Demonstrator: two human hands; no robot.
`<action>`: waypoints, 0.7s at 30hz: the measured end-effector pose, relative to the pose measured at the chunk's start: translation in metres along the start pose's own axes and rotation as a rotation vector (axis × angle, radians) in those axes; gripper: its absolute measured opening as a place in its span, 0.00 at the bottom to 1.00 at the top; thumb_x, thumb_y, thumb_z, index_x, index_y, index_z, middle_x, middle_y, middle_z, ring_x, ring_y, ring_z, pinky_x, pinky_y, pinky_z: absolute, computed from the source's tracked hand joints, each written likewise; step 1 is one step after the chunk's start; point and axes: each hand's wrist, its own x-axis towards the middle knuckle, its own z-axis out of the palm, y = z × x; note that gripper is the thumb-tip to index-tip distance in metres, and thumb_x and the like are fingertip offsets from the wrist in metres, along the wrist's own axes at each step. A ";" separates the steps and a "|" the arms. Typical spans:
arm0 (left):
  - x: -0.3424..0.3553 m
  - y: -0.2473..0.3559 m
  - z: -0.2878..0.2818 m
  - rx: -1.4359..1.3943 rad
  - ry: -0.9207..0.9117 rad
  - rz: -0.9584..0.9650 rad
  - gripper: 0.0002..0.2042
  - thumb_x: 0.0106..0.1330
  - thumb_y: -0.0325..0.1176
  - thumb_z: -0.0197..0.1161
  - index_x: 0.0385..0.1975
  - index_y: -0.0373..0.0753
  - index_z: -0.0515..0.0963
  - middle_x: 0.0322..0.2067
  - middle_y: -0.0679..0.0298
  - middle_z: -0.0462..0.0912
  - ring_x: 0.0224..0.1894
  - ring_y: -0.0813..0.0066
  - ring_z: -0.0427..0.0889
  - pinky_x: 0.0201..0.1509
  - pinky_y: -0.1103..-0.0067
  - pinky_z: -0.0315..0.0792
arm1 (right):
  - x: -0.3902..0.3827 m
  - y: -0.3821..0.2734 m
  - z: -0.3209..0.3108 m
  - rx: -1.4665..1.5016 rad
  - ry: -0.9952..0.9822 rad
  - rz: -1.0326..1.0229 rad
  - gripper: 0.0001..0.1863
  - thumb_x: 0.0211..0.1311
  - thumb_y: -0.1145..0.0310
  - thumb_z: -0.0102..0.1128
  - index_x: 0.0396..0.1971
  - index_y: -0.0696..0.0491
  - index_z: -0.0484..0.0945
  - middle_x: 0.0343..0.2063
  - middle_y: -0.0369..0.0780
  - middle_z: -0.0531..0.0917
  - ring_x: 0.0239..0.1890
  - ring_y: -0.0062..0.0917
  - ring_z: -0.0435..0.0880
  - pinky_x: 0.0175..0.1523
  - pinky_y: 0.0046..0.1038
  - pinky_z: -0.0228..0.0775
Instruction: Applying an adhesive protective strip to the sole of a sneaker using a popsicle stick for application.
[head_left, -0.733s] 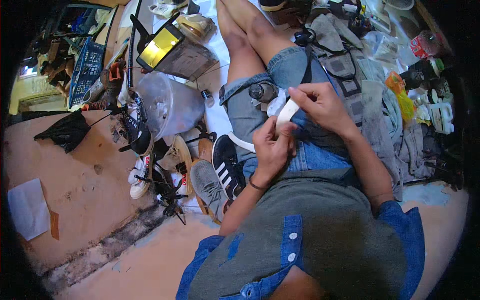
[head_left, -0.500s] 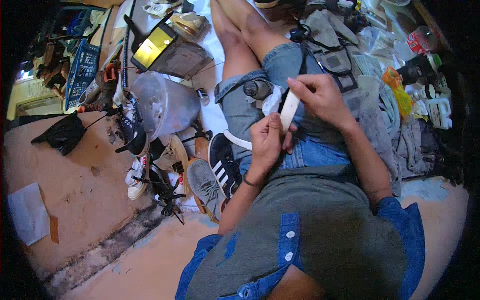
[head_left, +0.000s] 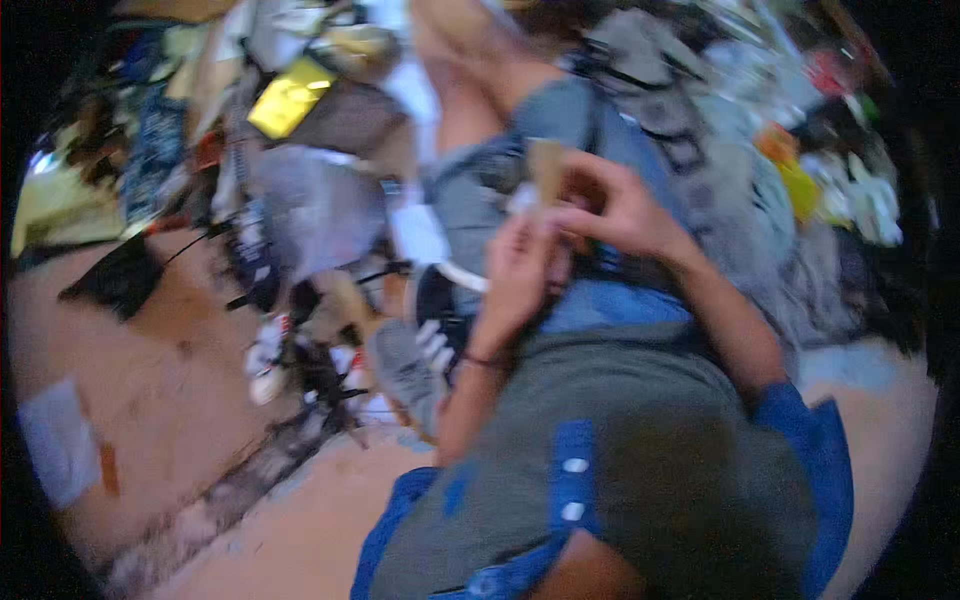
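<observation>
A pale flat strip (head_left: 546,172) stands up between my hands above my lap, its upper part looking tan. My left hand (head_left: 518,265) is closed around its lower part. My right hand (head_left: 628,210) is bent, with thumb and fingertips pressed to the strip; motion blur hides the exact grip. A white curved band (head_left: 463,278) runs out to the left of my left hand; I cannot tell whether it belongs to the strip. Just beyond it lies a black sneaker with white stripes (head_left: 435,318). A dark rounded object (head_left: 503,172) rests on my shorts, blurred.
On the left are a translucent plastic tub (head_left: 320,215), a grey shoe (head_left: 402,365) and several other shoes. A box with a yellow panel (head_left: 290,98) stands farther off. Grey cloths (head_left: 765,275), a yellow packet (head_left: 795,185) and white containers lie at right.
The strip has swung upright and shows a tan face instead of white. My right hand has dropped closer to my left, its fingers now curled at the strip. The whole view is blurred.
</observation>
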 end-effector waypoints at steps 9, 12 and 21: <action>-0.002 -0.019 0.016 0.422 0.168 0.361 0.10 0.68 0.32 0.62 0.41 0.33 0.73 0.22 0.57 0.78 0.21 0.69 0.79 0.25 0.73 0.70 | -0.017 -0.003 -0.009 -0.239 0.158 0.028 0.12 0.62 0.66 0.64 0.31 0.61 0.78 0.24 0.37 0.78 0.28 0.17 0.77 0.34 0.23 0.67; -0.005 -0.014 0.017 0.556 0.218 0.403 0.08 0.66 0.30 0.63 0.37 0.32 0.74 0.22 0.50 0.78 0.22 0.59 0.81 0.27 0.70 0.71 | -0.016 -0.005 -0.007 -0.277 0.161 -0.019 0.12 0.62 0.67 0.64 0.28 0.62 0.78 0.24 0.39 0.78 0.27 0.19 0.77 0.32 0.24 0.67; -0.003 -0.005 0.008 0.528 0.131 0.370 0.11 0.75 0.33 0.49 0.36 0.33 0.75 0.22 0.50 0.80 0.24 0.54 0.84 0.29 0.68 0.74 | -0.004 -0.018 -0.009 -0.370 0.079 0.065 0.12 0.61 0.68 0.64 0.32 0.64 0.81 0.27 0.42 0.82 0.27 0.22 0.80 0.32 0.25 0.70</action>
